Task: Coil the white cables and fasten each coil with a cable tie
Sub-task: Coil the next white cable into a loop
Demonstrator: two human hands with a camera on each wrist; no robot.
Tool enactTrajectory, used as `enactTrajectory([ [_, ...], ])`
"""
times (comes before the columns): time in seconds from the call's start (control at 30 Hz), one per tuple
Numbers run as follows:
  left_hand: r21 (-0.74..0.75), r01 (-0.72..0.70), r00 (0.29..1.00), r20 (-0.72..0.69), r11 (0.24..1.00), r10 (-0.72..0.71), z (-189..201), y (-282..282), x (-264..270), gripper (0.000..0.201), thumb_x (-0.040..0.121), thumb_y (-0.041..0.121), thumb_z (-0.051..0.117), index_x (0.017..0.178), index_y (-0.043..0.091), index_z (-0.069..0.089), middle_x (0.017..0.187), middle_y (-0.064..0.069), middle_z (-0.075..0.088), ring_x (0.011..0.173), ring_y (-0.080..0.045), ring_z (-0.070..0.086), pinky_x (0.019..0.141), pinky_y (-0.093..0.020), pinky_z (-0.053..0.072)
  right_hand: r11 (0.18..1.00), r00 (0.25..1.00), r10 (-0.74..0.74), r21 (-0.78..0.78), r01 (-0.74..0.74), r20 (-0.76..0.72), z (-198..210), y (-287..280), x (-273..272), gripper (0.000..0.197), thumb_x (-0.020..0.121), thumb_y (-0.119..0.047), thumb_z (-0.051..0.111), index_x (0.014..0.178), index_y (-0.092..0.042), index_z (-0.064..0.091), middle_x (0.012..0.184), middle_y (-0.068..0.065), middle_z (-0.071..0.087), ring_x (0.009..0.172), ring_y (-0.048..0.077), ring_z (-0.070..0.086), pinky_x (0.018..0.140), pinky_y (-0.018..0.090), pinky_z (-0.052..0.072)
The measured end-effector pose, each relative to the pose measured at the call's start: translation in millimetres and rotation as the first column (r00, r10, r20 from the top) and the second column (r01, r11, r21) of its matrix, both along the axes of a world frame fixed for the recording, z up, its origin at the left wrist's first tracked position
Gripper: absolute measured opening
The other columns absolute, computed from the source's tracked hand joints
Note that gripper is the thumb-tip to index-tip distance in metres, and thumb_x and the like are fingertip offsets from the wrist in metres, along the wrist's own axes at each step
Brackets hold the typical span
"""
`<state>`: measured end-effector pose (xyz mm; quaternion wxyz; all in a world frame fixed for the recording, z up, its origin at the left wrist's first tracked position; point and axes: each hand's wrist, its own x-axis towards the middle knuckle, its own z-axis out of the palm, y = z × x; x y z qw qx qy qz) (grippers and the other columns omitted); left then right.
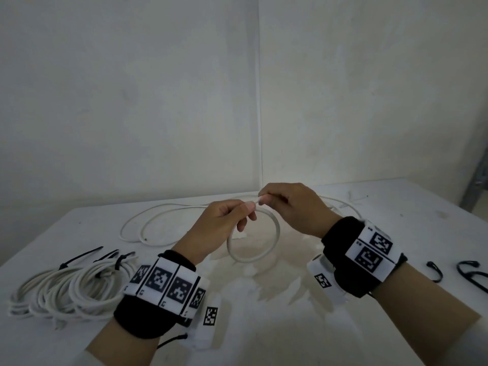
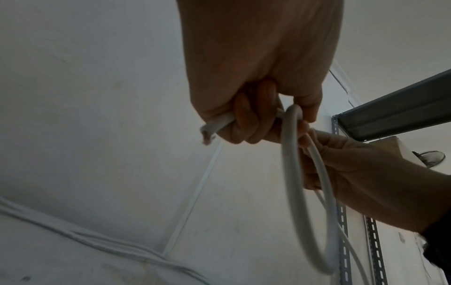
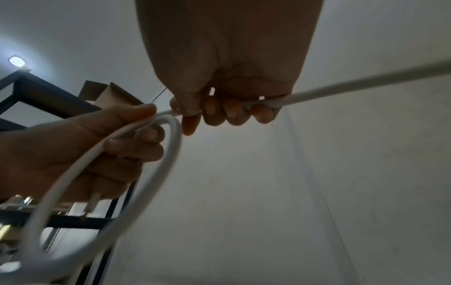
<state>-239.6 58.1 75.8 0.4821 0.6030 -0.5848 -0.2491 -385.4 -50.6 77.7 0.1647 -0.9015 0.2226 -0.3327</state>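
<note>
A white cable forms one loop (image 1: 272,244) hanging above the white table (image 1: 290,326) between my hands. My left hand (image 1: 224,220) pinches the top of the loop, and the cable's cut end (image 2: 207,133) sticks out of its fist. My right hand (image 1: 287,204) grips the same cable (image 3: 341,86) just beside the left fingers, with the cable running away to the right. The rest of the cable (image 1: 158,215) lies in slack curves on the table behind the hands. Both hands are raised off the table.
Several tied white coils (image 1: 68,289) with black cable ties (image 1: 81,257) lie at the left front. Loose black cable ties (image 1: 472,273) lie at the right edge. A grey metal rack (image 1: 475,180) stands at the far right; a white wall is close behind the table.
</note>
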Motion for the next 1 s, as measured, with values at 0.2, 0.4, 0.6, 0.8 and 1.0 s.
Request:
enactTrajectory([
  [0.2,-0.003,-0.045,0.999,-0.016,0.999,0.044,3,4,-2,0.032,0.095,0.029,0.046,0.072,0.014,0.062,0.048,0.014,0.047,0.042,0.0,0.036,0.042,-0.008,0.027,0.985,0.998,0.06,0.164,-0.063,0.023,9,-4,-7,0.018,0.095,-0.017,0.048,0.087,-0.018,0.065,0.06,-0.005,0.054,0.053,0.004,0.045,0.058,0.017,0.033],
  [0.4,-0.007,-0.044,0.992,-0.116,0.999,0.043,3,4,0,0.03,0.09,0.036,0.048,0.072,0.018,0.065,0.052,0.011,0.048,0.06,-0.013,0.035,0.056,-0.024,0.026,0.94,0.981,0.176,0.283,-0.192,0.083,7,7,-1,0.02,0.095,-0.024,0.047,0.082,-0.031,0.059,0.069,-0.007,0.053,0.057,0.002,0.043,0.062,0.018,0.035],
  [0.6,0.033,-0.05,0.986,-0.159,0.998,0.055,2,3,1,0.032,0.096,0.031,0.042,0.081,0.017,0.067,0.055,0.013,0.049,0.045,-0.002,0.032,0.048,-0.017,0.027,0.938,0.978,0.156,0.289,-0.19,0.135,13,3,6,0.018,0.093,-0.007,0.05,0.082,-0.013,0.062,0.067,-0.01,0.057,0.057,-0.003,0.051,0.061,0.009,0.037],
  [0.8,-0.031,-0.087,0.971,-0.225,0.996,0.078,3,2,9,0.026,0.094,0.026,0.048,0.077,0.018,0.065,0.053,0.016,0.05,0.043,-0.001,0.033,0.044,-0.012,0.027,0.878,0.963,0.213,0.401,-0.263,0.165,12,8,12,0.018,0.095,-0.02,0.047,0.091,-0.021,0.065,0.068,0.001,0.065,0.073,0.012,0.054,0.074,0.023,0.04],
  [1.0,-0.069,-0.153,0.98,-0.141,0.986,0.142,-6,-2,16,0.023,0.091,0.03,0.053,0.078,0.018,0.068,0.056,0.013,0.056,0.04,0.0,0.037,0.043,-0.011,0.029,0.915,0.984,0.105,0.373,-0.153,0.146,7,9,19,0.025,0.093,-0.023,0.051,0.079,-0.01,0.067,0.05,-0.008,0.056,0.055,0.013,0.044,0.058,0.024,0.037],
])
